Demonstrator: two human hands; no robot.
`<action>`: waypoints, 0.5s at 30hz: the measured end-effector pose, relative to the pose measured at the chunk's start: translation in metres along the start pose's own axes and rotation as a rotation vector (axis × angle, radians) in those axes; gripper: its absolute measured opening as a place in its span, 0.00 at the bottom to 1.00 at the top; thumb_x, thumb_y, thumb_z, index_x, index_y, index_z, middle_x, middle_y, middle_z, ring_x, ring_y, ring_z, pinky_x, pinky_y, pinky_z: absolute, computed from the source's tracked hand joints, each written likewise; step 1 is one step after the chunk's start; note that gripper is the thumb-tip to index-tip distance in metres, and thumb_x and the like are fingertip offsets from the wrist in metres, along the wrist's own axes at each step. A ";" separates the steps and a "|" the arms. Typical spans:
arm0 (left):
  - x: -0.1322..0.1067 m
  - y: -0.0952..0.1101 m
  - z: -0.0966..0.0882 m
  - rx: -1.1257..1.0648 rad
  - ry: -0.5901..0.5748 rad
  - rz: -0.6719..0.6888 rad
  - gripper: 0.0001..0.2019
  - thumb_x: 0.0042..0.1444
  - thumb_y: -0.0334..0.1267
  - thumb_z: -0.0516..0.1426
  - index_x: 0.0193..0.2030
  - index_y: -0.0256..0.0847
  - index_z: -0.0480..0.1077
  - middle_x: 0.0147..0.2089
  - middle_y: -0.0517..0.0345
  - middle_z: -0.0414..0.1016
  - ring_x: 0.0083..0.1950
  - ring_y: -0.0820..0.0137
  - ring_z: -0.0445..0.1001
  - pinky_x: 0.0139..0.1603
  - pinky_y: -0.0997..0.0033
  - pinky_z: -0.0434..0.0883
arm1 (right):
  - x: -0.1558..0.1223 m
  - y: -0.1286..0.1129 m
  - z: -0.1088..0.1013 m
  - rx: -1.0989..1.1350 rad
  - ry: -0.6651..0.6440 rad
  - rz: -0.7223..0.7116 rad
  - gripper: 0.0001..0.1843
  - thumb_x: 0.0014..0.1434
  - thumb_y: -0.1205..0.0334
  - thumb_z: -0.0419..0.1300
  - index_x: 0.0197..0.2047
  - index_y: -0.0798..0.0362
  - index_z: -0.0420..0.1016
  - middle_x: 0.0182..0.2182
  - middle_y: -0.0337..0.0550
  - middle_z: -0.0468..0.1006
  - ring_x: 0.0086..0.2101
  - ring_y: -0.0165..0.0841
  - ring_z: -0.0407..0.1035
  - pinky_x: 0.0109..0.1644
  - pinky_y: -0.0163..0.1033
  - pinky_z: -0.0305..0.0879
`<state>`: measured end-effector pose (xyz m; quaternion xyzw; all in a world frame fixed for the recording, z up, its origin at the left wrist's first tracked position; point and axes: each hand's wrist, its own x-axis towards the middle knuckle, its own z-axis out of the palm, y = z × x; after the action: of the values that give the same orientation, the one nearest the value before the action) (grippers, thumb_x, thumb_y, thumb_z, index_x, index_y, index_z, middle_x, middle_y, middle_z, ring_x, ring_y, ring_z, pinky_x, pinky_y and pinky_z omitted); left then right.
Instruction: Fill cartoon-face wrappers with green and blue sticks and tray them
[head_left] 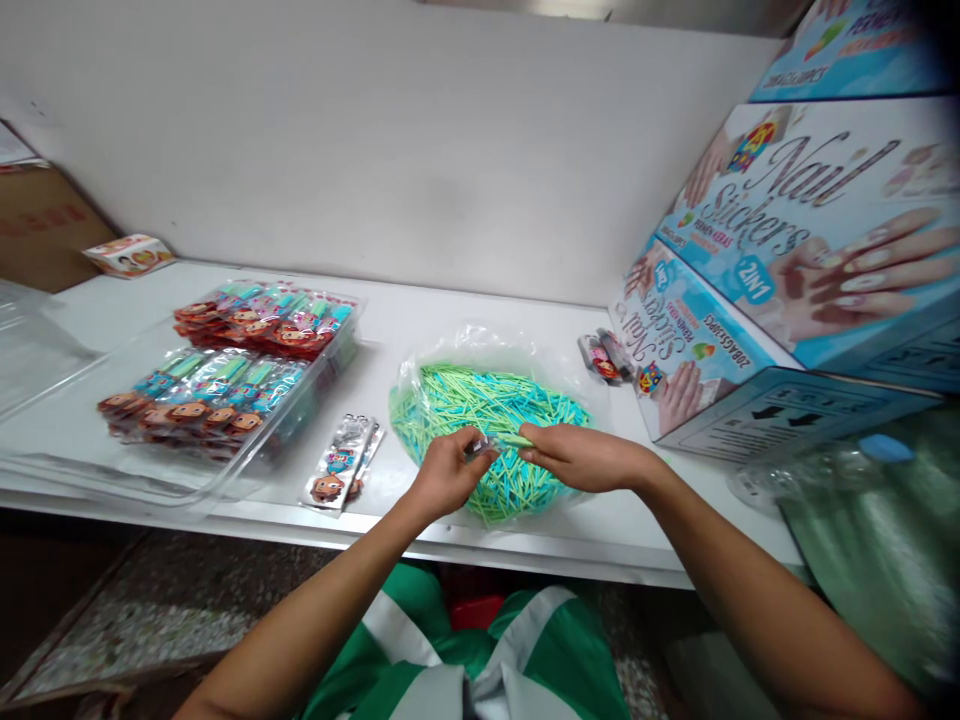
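Observation:
Above a clear plastic bag (pixel 487 345) full of thin green and blue sticks (pixel 480 400), my two hands meet. My left hand (pixel 452 472) pinches a small printed packet (pixel 480 447), mostly covered by the fingers. Between the fingertips of my right hand (pixel 581 457) are a few green sticks (pixel 514 440), their ends at the packet's mouth. How far they reach inside, I cannot tell. Left of the bag, flat printed packets (pixel 339 463) with a cartoon face lie on the white table (pixel 386 375).
A clear plastic tray (pixel 225 478) at the left holds rows of filled packets (pixel 217 395). Nail sticker boxes (pixel 817 220) are stacked at the right, with small dark packets (pixel 604 357) beside them. A clear bottle (pixel 817 475) lies near the right edge. A small box (pixel 131 256) sits back left.

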<state>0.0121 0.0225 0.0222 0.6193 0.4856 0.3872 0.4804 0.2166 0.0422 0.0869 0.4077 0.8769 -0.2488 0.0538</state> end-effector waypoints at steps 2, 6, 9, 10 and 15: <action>0.000 0.000 0.000 0.000 -0.001 0.003 0.09 0.47 0.44 0.59 0.26 0.42 0.68 0.18 0.64 0.61 0.24 0.72 0.62 0.26 0.74 0.57 | 0.000 0.000 0.001 -0.009 -0.017 0.009 0.14 0.65 0.51 0.42 0.37 0.52 0.60 0.26 0.41 0.68 0.25 0.30 0.61 0.28 0.34 0.51; -0.001 -0.003 -0.001 0.043 -0.003 0.048 0.09 0.48 0.44 0.59 0.26 0.42 0.68 0.20 0.63 0.63 0.25 0.71 0.64 0.27 0.74 0.58 | 0.002 0.000 0.002 -0.042 -0.064 0.035 0.15 0.65 0.51 0.43 0.37 0.53 0.61 0.25 0.41 0.68 0.24 0.30 0.59 0.27 0.34 0.50; -0.001 -0.005 -0.001 0.148 0.007 0.132 0.08 0.51 0.43 0.57 0.28 0.42 0.69 0.23 0.60 0.67 0.28 0.70 0.66 0.31 0.73 0.58 | 0.004 0.000 0.002 -0.050 -0.097 0.032 0.15 0.64 0.51 0.43 0.36 0.53 0.61 0.24 0.41 0.68 0.23 0.30 0.58 0.27 0.34 0.49; -0.001 -0.005 -0.001 0.195 0.011 0.176 0.07 0.52 0.42 0.57 0.29 0.42 0.69 0.25 0.59 0.68 0.29 0.69 0.66 0.33 0.73 0.59 | 0.004 0.000 0.001 -0.047 -0.102 0.027 0.15 0.64 0.52 0.43 0.36 0.53 0.61 0.25 0.41 0.68 0.24 0.30 0.58 0.27 0.34 0.50; -0.001 -0.005 -0.001 0.237 0.017 0.235 0.07 0.52 0.41 0.56 0.28 0.42 0.69 0.27 0.57 0.69 0.32 0.68 0.67 0.36 0.71 0.59 | 0.005 0.001 -0.003 0.010 -0.113 -0.001 0.15 0.65 0.52 0.42 0.35 0.53 0.61 0.24 0.40 0.66 0.24 0.29 0.58 0.29 0.34 0.53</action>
<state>0.0102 0.0225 0.0172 0.7206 0.4563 0.3861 0.3513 0.2148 0.0473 0.0874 0.3929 0.8713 -0.2759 0.1012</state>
